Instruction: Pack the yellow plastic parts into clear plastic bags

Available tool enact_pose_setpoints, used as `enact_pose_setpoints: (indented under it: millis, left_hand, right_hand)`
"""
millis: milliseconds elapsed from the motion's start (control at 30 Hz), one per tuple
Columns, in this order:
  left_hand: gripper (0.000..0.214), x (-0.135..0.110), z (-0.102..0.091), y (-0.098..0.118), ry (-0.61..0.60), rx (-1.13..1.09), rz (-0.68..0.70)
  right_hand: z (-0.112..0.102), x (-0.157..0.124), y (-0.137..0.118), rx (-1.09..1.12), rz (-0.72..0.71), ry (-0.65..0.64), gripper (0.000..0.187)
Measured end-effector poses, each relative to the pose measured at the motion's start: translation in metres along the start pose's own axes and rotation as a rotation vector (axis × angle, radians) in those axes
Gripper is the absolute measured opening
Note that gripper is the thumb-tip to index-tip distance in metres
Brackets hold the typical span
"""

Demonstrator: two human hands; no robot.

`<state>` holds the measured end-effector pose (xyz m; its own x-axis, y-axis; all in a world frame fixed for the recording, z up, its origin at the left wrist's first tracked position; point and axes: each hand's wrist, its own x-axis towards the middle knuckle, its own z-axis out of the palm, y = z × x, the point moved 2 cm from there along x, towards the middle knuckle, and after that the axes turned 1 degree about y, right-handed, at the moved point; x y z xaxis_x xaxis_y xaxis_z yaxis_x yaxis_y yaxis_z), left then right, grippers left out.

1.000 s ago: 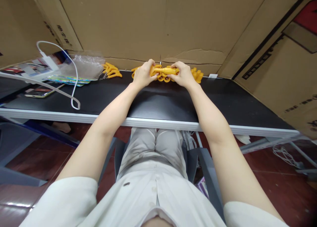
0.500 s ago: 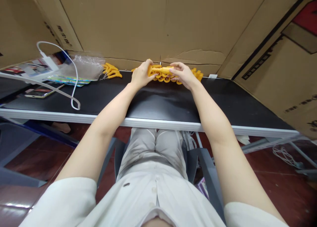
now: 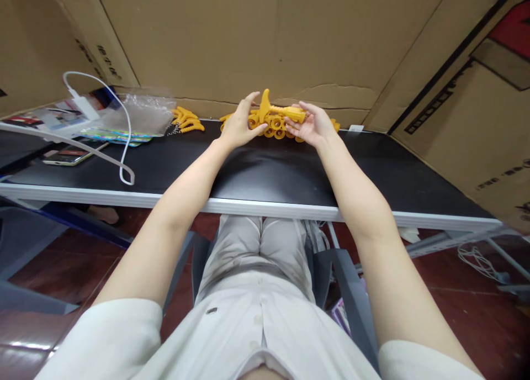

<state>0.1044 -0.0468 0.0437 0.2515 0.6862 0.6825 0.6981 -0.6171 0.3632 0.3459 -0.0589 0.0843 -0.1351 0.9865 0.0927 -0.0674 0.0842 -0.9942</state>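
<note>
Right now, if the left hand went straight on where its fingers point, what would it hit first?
Probably the wide end of the yellow piece in the right hand; failing that, the cardboard behind. Depth ahead of the left hand is unclear.

We see one bright yellow on the T-handled plastic piece [image 3: 278, 110] and on the round-ended plastic pieces [image 3: 279, 134] under it, their cups dark-centred. The tabletop [image 3: 277, 178] is plain black, its metal edge [image 3: 273, 207] silver-grey. Our brown cardboard wall panels [image 3: 207, 43] carry black print and, at right, a red patch. We wear an off-white buttoned shirt [image 3: 199, 341] above a dark red tiled floor [image 3: 451, 319].
</note>
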Motion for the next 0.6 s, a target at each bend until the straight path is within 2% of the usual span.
enact_pose_setpoints:
  millis: [167,267,400,467,600]
  left_hand:
    - [0.064,-0.002,-0.001,-0.004,-0.004,0.062,-0.069]
    - [0.053,-0.002,0.002,-0.007,-0.026,0.095,-0.077]
    - [0.047,-0.002,0.003,-0.008,-0.047,0.109,-0.084]
    - [0.046,-0.002,0.003,-0.007,-0.065,0.113,-0.093]
    - [0.047,-0.002,0.002,-0.002,-0.094,0.131,-0.125]
  right_hand:
    - [-0.022,0.005,-0.022,-0.374,-0.038,0.182,0.052]
    - [-0.028,0.013,-0.032,-0.513,-0.044,0.288,0.06]
    - [-0.022,0.027,-0.038,-0.5,-0.114,0.372,0.054]
    - [-0.016,0.033,-0.035,-0.574,-0.191,0.388,0.052]
    - [-0.003,0.038,-0.015,-1.125,-0.43,0.381,0.048]
